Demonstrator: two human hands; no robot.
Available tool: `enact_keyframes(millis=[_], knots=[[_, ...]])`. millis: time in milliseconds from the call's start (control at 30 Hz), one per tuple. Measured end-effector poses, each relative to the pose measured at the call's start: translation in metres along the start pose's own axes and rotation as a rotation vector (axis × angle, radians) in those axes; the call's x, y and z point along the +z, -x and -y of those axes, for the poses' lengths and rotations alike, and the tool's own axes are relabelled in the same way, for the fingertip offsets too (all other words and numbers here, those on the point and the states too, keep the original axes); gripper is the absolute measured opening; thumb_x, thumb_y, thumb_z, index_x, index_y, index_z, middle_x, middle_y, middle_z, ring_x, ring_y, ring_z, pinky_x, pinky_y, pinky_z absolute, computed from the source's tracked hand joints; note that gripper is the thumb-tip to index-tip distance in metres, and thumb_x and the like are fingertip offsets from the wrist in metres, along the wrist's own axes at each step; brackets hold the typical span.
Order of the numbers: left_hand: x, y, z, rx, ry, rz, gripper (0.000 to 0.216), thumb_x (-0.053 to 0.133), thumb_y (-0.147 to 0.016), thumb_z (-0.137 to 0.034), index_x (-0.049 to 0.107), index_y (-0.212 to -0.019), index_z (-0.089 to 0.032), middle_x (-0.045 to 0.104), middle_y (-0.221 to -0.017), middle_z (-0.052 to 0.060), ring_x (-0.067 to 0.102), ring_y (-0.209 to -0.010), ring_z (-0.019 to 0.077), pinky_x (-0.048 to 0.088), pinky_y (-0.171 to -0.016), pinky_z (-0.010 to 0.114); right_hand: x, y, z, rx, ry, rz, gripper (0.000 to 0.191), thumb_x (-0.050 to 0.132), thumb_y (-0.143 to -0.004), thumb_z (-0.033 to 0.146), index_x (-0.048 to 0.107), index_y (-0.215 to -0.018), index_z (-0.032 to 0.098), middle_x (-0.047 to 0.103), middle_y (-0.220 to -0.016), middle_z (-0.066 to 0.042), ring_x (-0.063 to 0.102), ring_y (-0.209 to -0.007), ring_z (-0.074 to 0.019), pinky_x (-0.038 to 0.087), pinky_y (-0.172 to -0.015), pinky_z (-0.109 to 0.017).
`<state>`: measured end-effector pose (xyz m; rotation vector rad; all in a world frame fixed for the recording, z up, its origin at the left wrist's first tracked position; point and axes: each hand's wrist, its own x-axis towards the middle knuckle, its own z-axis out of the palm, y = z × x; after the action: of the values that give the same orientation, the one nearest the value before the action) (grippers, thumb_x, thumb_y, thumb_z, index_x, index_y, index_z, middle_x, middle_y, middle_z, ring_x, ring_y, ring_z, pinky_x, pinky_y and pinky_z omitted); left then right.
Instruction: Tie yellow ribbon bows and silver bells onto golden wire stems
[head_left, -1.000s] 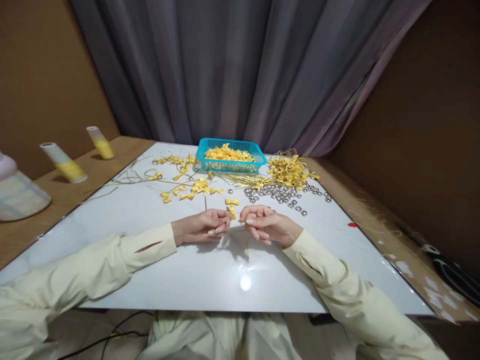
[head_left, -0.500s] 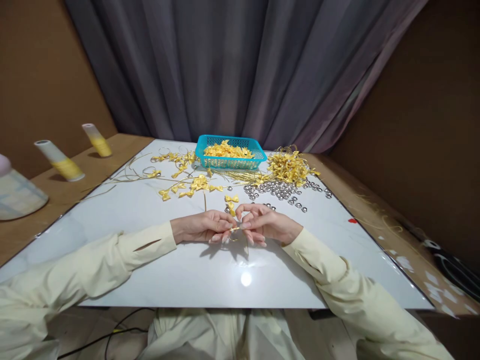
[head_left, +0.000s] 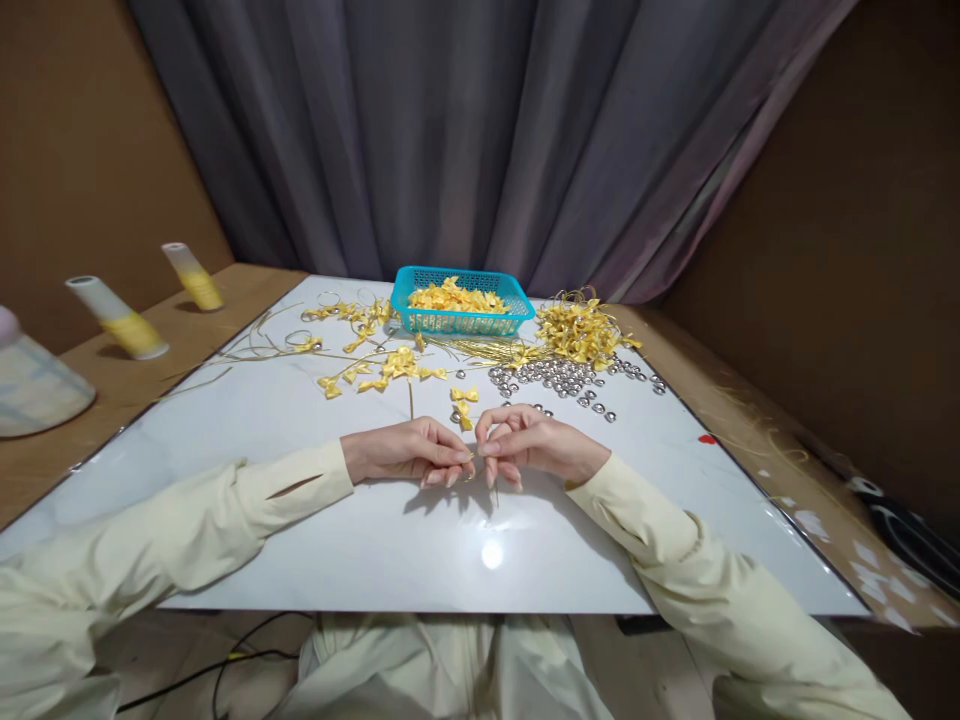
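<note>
Near the middle of the white tabletop (head_left: 315, 560), my left hand (head_left: 424, 452) and my right hand (head_left: 534, 448) almost meet at the fingertips. Both are closed in a pinch. Between them shows a thin gold cord (head_left: 471, 458), with a small curl under the left fingertips and a thin end hanging below the right ones. Fingers cover most of it. Just beyond my hands lie yellow ribbon bows (head_left: 463, 395) and a small silver heart-shaped piece (head_left: 457, 416).
A blue basket (head_left: 463, 328) of yellow bows stands at the back. Silver pieces (head_left: 555, 378) and a heap of corded bows (head_left: 579, 332) lie right of it. Loose bows (head_left: 397, 365) spread leftward. Two tubes (head_left: 129, 322) and a pale container (head_left: 37, 390) stand at left.
My fingertips have drawn slightly apart, and less of the gold piece shows between them. The silver piece near the bows now shows more fully. Everything else looks the same.
</note>
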<state>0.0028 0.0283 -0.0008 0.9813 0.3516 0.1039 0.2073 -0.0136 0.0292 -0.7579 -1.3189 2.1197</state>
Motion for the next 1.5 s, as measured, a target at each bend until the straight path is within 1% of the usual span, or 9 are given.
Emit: enact_keyframes(millis=[133, 300, 500, 633, 733, 867, 1000, 1233, 1500], knots=[[-0.002, 0.000, -0.003, -0.002, -0.021, -0.023, 0.019, 0.075, -0.070, -0.022, 0.072, -0.079, -0.005, 0.063, -0.056, 0.002, 0.048, -0.040, 0.0020, 0.036, -0.039, 0.011, -0.002, 0.003, 0.003, 0.015, 0.075, -0.021, 0.014, 0.070, -0.073, 0.018, 0.064, -0.077, 0.007, 0.071, -0.068, -0.008, 0.058, -0.045, -0.0078, 0.051, -0.047, -0.019], [-0.002, 0.000, -0.005, -0.029, -0.055, -0.086, 0.018, 0.076, -0.069, -0.023, 0.072, -0.075, -0.007, 0.062, -0.055, 0.001, 0.049, -0.041, 0.0024, 0.039, -0.040, 0.011, -0.005, 0.004, 0.004, 0.011, 0.117, -0.006, 0.015, 0.071, -0.072, 0.020, 0.067, -0.075, 0.007, 0.071, -0.065, -0.007, 0.058, -0.044, -0.0080, 0.050, -0.045, -0.019], [-0.001, 0.001, -0.005, -0.063, -0.153, -0.011, 0.018, 0.072, -0.073, -0.022, 0.073, -0.083, -0.007, 0.067, -0.064, 0.005, 0.060, -0.052, 0.0085, 0.050, -0.050, 0.015, -0.008, 0.002, -0.001, 0.105, 0.190, -0.017, 0.017, 0.072, -0.070, 0.023, 0.067, -0.076, 0.008, 0.070, -0.063, -0.005, 0.058, -0.043, -0.0076, 0.049, -0.045, -0.019], [-0.003, 0.001, -0.006, -0.074, -0.165, 0.037, 0.018, 0.072, -0.073, -0.022, 0.073, -0.084, -0.007, 0.069, -0.067, 0.006, 0.062, -0.052, 0.0100, 0.053, -0.053, 0.018, -0.006, 0.000, -0.003, 0.181, 0.227, 0.003, 0.020, 0.074, -0.068, 0.025, 0.068, -0.075, 0.007, 0.069, -0.059, -0.004, 0.057, -0.042, -0.0076, 0.048, -0.043, -0.018], [-0.003, 0.002, -0.006, -0.080, -0.169, 0.034, 0.018, 0.071, -0.074, -0.023, 0.073, -0.083, -0.008, 0.069, -0.068, 0.006, 0.063, -0.053, 0.0104, 0.052, -0.052, 0.018, -0.004, -0.001, -0.003, 0.219, 0.241, 0.004, 0.021, 0.074, -0.068, 0.027, 0.068, -0.075, 0.007, 0.068, -0.058, -0.004, 0.057, -0.041, -0.0076, 0.048, -0.042, -0.018], [-0.002, 0.002, -0.008, -0.088, -0.190, 0.032, 0.020, 0.067, -0.078, -0.026, 0.072, -0.080, -0.007, 0.070, -0.067, 0.008, 0.064, -0.056, 0.0116, 0.053, -0.055, 0.019, -0.002, -0.001, -0.001, 0.209, 0.274, -0.004, 0.023, 0.073, -0.069, 0.028, 0.069, -0.076, 0.007, 0.067, -0.057, -0.003, 0.057, -0.042, -0.0075, 0.048, -0.044, -0.018], [0.000, 0.002, -0.008, -0.098, -0.191, 0.030, 0.023, 0.066, -0.079, -0.028, 0.073, -0.083, -0.006, 0.069, -0.065, 0.009, 0.065, -0.058, 0.0134, 0.053, -0.056, 0.020, -0.002, 0.000, 0.000, 0.182, 0.300, -0.031, 0.025, 0.074, -0.069, 0.031, 0.068, -0.073, 0.007, 0.066, -0.056, -0.003, 0.057, -0.042, -0.0078, 0.047, -0.044, -0.018], [0.001, 0.002, -0.010, -0.121, -0.204, 0.060, 0.022, 0.065, -0.080, -0.026, 0.073, -0.087, -0.007, 0.070, -0.068, 0.008, 0.065, -0.056, 0.0118, 0.054, -0.055, 0.018, -0.002, 0.001, 0.001, 0.183, 0.306, -0.034, 0.025, 0.074, -0.068, 0.031, 0.067, -0.072, 0.007, 0.066, -0.056, -0.003, 0.057, -0.042, -0.0075, 0.047, -0.044, -0.018], [0.002, 0.003, -0.010, -0.124, -0.230, 0.068, 0.021, 0.063, -0.082, -0.025, 0.073, -0.083, -0.007, 0.068, -0.065, 0.007, 0.062, -0.051, 0.0097, 0.054, -0.051, 0.015, -0.001, -0.001, -0.002, 0.217, 0.321, -0.023, 0.025, 0.074, -0.069, 0.031, 0.068, -0.075, 0.007, 0.066, -0.056, -0.002, 0.057, -0.043, -0.0074, 0.047, -0.044, -0.017]])
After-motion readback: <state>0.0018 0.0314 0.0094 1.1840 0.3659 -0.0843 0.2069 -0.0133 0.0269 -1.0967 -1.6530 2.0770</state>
